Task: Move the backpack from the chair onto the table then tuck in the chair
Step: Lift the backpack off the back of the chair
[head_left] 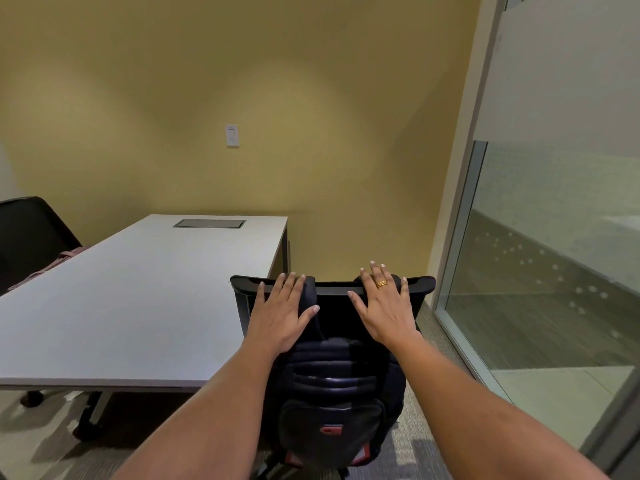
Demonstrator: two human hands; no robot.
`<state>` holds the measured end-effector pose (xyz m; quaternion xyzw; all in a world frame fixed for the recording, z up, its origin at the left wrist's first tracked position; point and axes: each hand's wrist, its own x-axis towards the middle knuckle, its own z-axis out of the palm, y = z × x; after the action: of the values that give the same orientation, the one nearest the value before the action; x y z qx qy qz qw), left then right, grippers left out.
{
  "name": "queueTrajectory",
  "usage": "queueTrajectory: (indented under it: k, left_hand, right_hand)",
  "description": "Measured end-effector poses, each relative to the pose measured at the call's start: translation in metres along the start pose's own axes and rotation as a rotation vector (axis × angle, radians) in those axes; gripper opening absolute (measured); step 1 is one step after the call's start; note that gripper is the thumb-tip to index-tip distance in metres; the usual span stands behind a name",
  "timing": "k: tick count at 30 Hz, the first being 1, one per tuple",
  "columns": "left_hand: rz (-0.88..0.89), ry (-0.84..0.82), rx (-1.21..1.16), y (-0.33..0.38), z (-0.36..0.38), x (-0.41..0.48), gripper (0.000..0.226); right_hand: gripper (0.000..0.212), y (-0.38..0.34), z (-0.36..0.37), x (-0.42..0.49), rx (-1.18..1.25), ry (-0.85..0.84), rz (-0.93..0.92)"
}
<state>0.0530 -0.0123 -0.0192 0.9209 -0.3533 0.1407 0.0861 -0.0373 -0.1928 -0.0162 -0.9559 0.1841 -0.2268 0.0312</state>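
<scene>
Left hand (281, 311) flat, fingers spread, on black padded backpack (334, 386); right hand (384, 308), also spread and grasping nothing, at its 1 o'clock. Backpack sits on black plastic-backed chair (424, 284), at 3 o'clock of white rectangular table (138, 289).

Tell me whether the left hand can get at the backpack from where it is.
Probably yes: the left hand lies open over the backpack strap on the chair, with nothing in between.

A light switch (232, 135) on the yellow wall (207, 81), beside a glass partition (554, 237).
</scene>
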Motion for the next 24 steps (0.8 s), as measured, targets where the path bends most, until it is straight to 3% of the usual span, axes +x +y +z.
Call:
queueTrajectory:
  k: [7, 14, 20, 24]
  left_hand:
    - [0.003, 0.003, -0.074, 0.004, 0.005, 0.021, 0.064]
    - [-0.137, 0.091, -0.098, 0.021, 0.013, 0.032, 0.063]
    - [-0.296, 0.168, -0.099, 0.037, 0.018, 0.039, 0.057]
    - [-0.526, 0.203, -0.196, 0.055, 0.016, 0.048, 0.059]
  right_hand:
    - [0.057, 0.023, 0.012, 0.004, 0.048, -0.054, -0.090]
    - [0.059, 0.036, 0.008, 0.012, 0.066, -0.075, -0.182]
    - [0.067, 0.061, -0.008, 0.035, 0.030, -0.177, -0.468]
    - [0.074, 0.080, -0.014, 0.053, 0.009, -0.285, -0.624]
